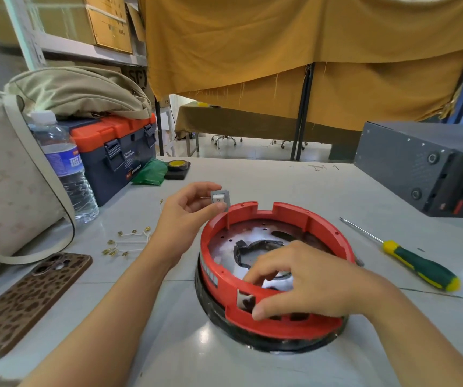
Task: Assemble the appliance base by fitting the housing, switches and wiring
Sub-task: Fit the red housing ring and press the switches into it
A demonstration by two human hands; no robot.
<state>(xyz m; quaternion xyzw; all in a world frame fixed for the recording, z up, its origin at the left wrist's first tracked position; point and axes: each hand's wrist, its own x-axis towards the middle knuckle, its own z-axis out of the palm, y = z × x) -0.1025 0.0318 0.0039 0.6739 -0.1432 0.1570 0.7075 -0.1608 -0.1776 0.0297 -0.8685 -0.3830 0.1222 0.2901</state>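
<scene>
A round red housing (328, 233) sits upside down on a black base ring (224, 317) in the middle of the table. Inside it lies a metal plate with holes and a dark cut-out. My left hand (182, 213) holds a small grey rocker switch (220, 199) with a white button just outside the housing's far left rim, beside a notch in the wall. My right hand (308, 283) grips the housing's near wall, thumb outside by a square opening, fingers inside. Short white wires with brass terminals (129, 243) lie to the left.
A green and yellow screwdriver (417, 263) lies to the right. A phone in a leopard case (26, 300), a water bottle (65, 169), a bag and an orange toolbox (115, 152) stand to the left. A dark metal box (426, 163) sits at far right.
</scene>
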